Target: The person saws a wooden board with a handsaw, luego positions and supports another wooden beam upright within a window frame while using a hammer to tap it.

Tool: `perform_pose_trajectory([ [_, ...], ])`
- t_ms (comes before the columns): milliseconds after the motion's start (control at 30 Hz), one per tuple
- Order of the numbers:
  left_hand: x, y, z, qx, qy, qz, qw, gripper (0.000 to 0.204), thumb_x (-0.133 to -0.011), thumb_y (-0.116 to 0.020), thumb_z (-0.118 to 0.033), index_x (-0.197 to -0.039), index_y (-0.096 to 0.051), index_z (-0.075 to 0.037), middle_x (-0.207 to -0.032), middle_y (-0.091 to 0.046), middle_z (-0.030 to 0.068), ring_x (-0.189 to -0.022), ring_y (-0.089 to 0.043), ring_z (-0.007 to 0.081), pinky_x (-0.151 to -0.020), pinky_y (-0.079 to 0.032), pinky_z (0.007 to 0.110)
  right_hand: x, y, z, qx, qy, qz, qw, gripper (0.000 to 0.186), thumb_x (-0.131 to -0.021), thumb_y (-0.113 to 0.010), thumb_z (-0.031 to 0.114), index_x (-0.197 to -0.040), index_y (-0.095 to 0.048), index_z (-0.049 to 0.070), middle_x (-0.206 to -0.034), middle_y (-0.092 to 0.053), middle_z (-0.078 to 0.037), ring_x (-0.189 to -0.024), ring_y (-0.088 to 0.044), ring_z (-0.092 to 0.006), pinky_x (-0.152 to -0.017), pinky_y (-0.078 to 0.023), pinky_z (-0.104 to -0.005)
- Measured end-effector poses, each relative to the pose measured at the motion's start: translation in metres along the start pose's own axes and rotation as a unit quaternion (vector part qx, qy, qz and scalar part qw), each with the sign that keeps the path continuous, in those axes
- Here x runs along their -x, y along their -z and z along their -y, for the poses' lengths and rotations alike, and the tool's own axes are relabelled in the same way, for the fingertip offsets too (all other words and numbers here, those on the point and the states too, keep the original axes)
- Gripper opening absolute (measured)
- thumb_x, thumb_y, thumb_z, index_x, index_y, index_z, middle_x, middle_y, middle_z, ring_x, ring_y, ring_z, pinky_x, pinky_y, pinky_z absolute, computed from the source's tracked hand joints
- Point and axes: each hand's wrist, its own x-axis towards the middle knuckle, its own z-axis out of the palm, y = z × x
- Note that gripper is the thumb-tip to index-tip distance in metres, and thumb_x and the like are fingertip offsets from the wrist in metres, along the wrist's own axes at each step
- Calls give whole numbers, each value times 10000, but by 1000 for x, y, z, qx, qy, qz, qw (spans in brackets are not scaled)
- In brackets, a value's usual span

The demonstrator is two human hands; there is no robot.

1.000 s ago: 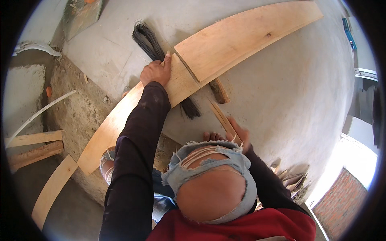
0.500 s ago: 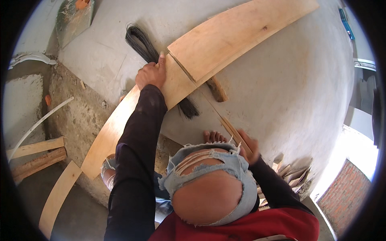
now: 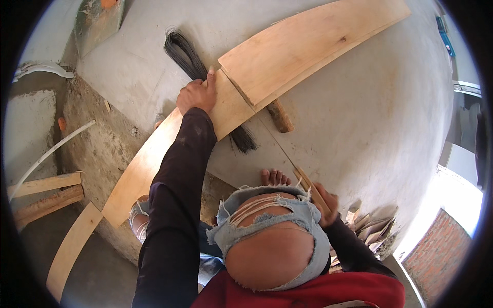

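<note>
A long curved plywood strip point(image 3: 144, 163) slants across the view under my left arm. My left hand point(image 3: 197, 96) presses down near its upper end, fingers curled over the far edge and thumb pointing up. Beside my bent knee, my right hand point(image 3: 327, 204) is closed around a thin handsaw point(image 3: 306, 180), seen nearly edge-on. Its narrow blade runs up to the seam between the strip and a wider curved plywood sheet point(image 3: 318, 43). Whether the teeth touch wood I cannot tell. A wooden block point(image 3: 280, 117) lies partly beneath the plywood.
A bundle of black wire point(image 3: 182, 51) passes under the strip. Scrap wood pieces point(image 3: 377, 226) are heaped at the lower right. At left lie timber lengths point(image 3: 46, 200), a white pipe point(image 3: 54, 149) and another plywood piece point(image 3: 74, 251). My bare toes point(image 3: 275, 177) are near the saw.
My right hand has drawn the handsaw back, down and to the right, baring more blade below the plywood. My left hand keeps its place on the strip; the whole view has shifted slightly.
</note>
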Motion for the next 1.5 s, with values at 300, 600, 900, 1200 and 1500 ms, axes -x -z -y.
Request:
perform_pose_trajectory([
  [300, -3, 1, -3, -9, 14, 24, 1000, 728, -847, -345, -739, -984, -735, -139, -973, -697, 158, -963, -650, 334, -843, -497, 414, -114, -42, 23, -38, -14, -20, 999, 410, -880, -503, 220, -1216, -528, -14, -770, -645, -159, -630, -661, -195, -570, -504, -295],
  [600, 0, 10, -9, -3, 33, 88, 996, 807, -829, -293, -782, -1097, -696, -135, -1111, -657, 177, -1088, -597, 340, -932, -448, 416, -34, -11, 0, 29, -5, 2, 1000, 439, -871, -485, 194, -1217, -500, -75, -730, -628, -133, -602, -644, -215, -575, -500, -298],
  [900, -6, 3, 6, 8, 22, 67, 997, 811, -835, -307, -771, -1098, -692, -108, -1064, -672, 181, -1046, -613, 363, -911, -466, 421, 5, 4, -12, 50, -7, 11, 999, 427, -866, -458, 153, -1200, -500, -109, -852, -654, -193, -743, -679, -230, -672, -520, -295],
  [1200, -8, 3, 2, -4, 18, 68, 998, 822, -829, -303, -776, -1152, -672, -115, -1088, -668, 175, -1078, -604, 357, -932, -458, 408, -111, -38, 39, -27, -30, -9, 999, 449, -852, -507, 245, -1205, -511, -34, -702, -626, -109, -601, -643, -188, -572, -505, -284],
  [1500, -3, 4, -3, 3, 34, 69, 997, 788, -838, -297, -769, -1039, -717, -133, -1049, -675, 179, -1036, -619, 344, -895, -468, 419, -35, -16, -13, 54, 1, -2, 999, 462, -867, -480, 177, -1236, -477, -102, -689, -619, -111, -586, -626, -188, -610, -499, -277],
])
